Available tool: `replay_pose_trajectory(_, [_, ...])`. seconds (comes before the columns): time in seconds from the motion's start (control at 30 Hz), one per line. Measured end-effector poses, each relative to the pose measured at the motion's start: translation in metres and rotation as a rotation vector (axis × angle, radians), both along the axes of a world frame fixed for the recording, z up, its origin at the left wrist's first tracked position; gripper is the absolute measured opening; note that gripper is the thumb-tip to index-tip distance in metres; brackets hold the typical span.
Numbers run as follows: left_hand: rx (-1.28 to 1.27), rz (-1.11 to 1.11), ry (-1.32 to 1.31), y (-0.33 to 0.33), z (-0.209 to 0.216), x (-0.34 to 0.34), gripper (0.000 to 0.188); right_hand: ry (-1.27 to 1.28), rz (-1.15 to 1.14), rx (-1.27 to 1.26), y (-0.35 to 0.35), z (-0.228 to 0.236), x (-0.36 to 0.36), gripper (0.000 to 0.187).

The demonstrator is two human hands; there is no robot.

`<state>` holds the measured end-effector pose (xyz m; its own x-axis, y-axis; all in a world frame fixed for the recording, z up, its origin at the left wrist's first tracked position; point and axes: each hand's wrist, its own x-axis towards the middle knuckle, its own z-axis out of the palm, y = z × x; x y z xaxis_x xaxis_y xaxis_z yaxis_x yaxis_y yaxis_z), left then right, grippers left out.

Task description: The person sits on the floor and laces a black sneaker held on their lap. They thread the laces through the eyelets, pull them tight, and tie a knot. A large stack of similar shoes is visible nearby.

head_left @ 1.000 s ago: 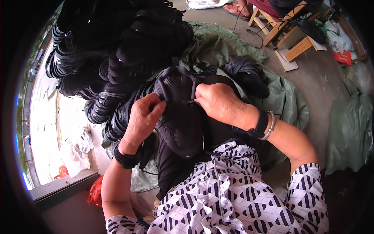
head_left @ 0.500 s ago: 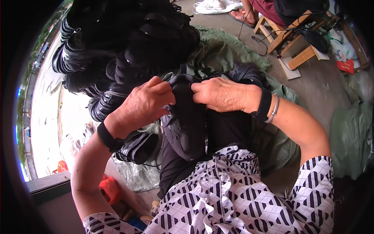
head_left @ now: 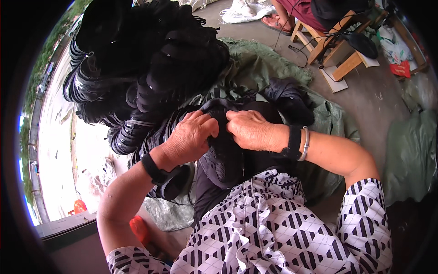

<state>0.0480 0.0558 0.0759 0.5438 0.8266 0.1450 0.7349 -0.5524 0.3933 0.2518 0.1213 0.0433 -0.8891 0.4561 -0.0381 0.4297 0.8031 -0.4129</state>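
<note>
A black shoe upper (head_left: pixel 223 170) with grey mesh patches lies over my lap, its toe toward me. My left hand (head_left: pixel 189 137) has its fingers curled closed on the left edge of the upper's opening. Opposite it, my right hand (head_left: pixel 253 131) pinches the right edge near the collar. The fingertips of both hands are partly hidden. Beyond my knees rests another dark upper (head_left: pixel 289 97). Below my left wrist sits a further black upper (head_left: pixel 175 181), partly covered by my arm.
A tall pile of black shoe uppers (head_left: pixel 159 68) rises at the far left. Green woven sheeting (head_left: pixel 269 59) covers the floor ahead. Far right, a person's leg (head_left: pixel 285 16) shows beside a wooden stool (head_left: pixel 342 55) with a dark shoe part on it. A red object (head_left: pixel 139 228) lies lower left.
Both hands have come nearer my body, still on the shoe upper, and its collar edge has come with them. The view has shifted slightly.
</note>
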Motion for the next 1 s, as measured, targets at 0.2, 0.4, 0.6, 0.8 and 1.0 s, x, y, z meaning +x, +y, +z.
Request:
replay_pose_trajectory(0.2, [-0.423, 0.307, -0.245, 0.012, -0.004, 0.013, 0.023, 0.428, -0.372, -0.968, 0.039, 0.006, 0.003, 0.013])
replay_pose_trajectory(0.4, [-0.220, 0.144, 0.280, 0.021, -0.005, 0.029, 0.024, 1.001, -0.155, -1.529, 0.076, 0.041, 0.029, 0.015])
replay_pose_trajectory(0.6, [-0.183, 0.123, 0.139, 0.012, -0.006, 0.024, 0.010, 0.050, 0.023, -0.125, 0.051, 0.002, 0.030, 0.021])
replay_pose_trajectory(0.8, [-0.264, 0.097, 0.196, 0.008, 0.004, 0.027, 0.017, -0.038, -0.032, -1.065, 0.060, 0.082, 0.024, 0.023])
replay_pose_trajectory(1.0, [-0.123, 0.342, 0.195, -0.003, -0.003, 0.055, 0.027, 1.052, 0.086, -1.604, 0.092, 0.174, 0.073, 0.024])
